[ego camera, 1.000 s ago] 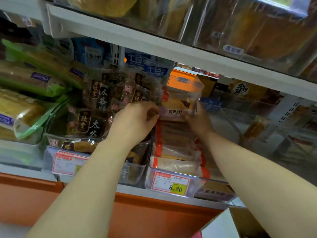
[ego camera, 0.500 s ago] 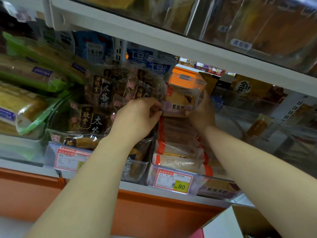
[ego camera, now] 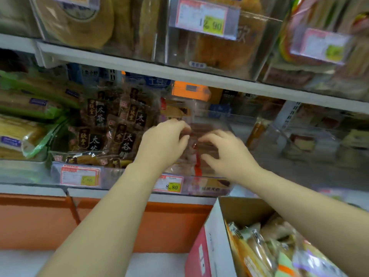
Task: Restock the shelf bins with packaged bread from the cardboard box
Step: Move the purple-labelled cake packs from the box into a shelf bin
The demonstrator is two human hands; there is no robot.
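Head view: I look down along both bare forearms into a shop shelf lined with clear plastic bins. My left hand (ego camera: pixel 165 140) and right hand (ego camera: pixel 225 152) hover close together over the middle bin (ego camera: pixel 207 186), the one carrying the 8.80 price tag (ego camera: pixel 170 183). Both hands have their fingers curled and spread above the stack of orange-edged bread packs (ego camera: pixel 197 156) lying in that bin. Motion blur smears the fingertips, so I cannot tell whether either grip has hold of a pack or merely presses on the top of the stack; neither hand looks fully closed.

Just left of that bin, a second bin holds dark-wrapped pastry packs (ego camera: pixel 111 128) printed with large characters, stood upright and leaning back, with its own price tag (ego camera: pixel 79 176) on the front. Farther left lie green-wrapped loaves (ego camera: pixel 26 108). The shelf above (ego camera: pixel 179 76) carries more clear bins of golden bread, one marked with a yellow-and-white price tag (ego camera: pixel 203 17).

At lower right, below the shelf edge and under my right forearm, the open cardboard box (ego camera: pixel 217 242) stands with packaged bread (ego camera: pixel 265 254) in it, several packs crowded together in clear and orange wrappers. An orange panel (ego camera: pixel 40 220) runs under the shelf.
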